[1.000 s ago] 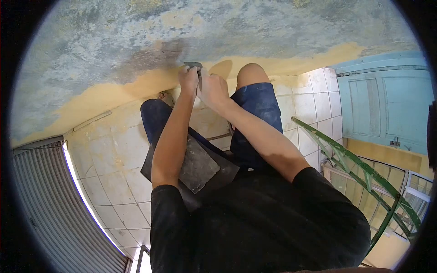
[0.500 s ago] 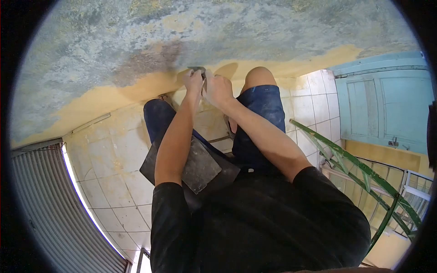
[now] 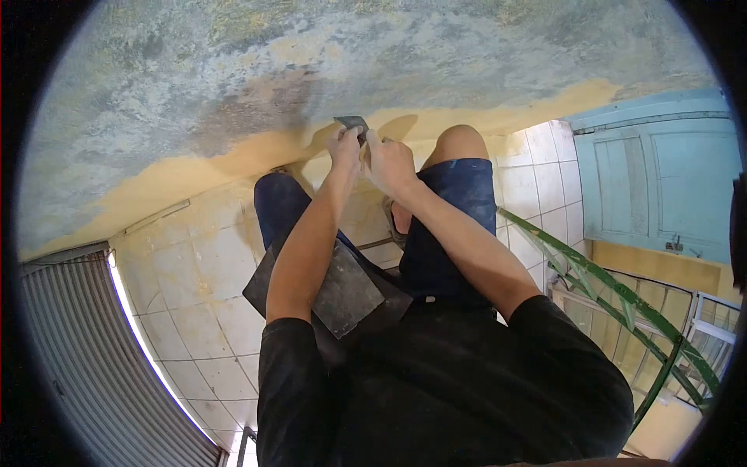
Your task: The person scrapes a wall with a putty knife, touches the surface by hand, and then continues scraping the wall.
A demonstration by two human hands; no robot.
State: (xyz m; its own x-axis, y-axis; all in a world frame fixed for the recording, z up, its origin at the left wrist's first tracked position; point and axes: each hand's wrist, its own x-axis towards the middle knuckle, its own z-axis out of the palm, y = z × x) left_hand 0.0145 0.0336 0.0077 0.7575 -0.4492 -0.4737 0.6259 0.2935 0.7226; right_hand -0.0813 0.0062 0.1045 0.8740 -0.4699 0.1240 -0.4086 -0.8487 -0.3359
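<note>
My left hand (image 3: 345,148) and my right hand (image 3: 393,166), both dusty, are close together between my knees, in front of the wall. Their fingers pinch a small, dark grey piece of sandpaper (image 3: 352,122), whose flat upper part sticks out above the fingertips. Fingers cover its lower part. The painted wall (image 3: 257,109) rises just beyond, patchy grey-blue above and yellow below, with a brownish patch left of my hands. Across my lap lie dark, dusty flat sheets (image 3: 352,289), partly under my left forearm.
White floor tiles (image 3: 206,327) lie around me, stained yellow near the wall. A green ladder (image 3: 599,284) leans at the right, by a pale metal frame (image 3: 712,323). Beyond is a light blue door (image 3: 650,179). A corrugated shutter (image 3: 85,350) stands at the left.
Both hands have shifted slightly right and back from the wall. More of the sandpaper's dark face now shows above my fingers. My knees also appear a little lower and farther right.
</note>
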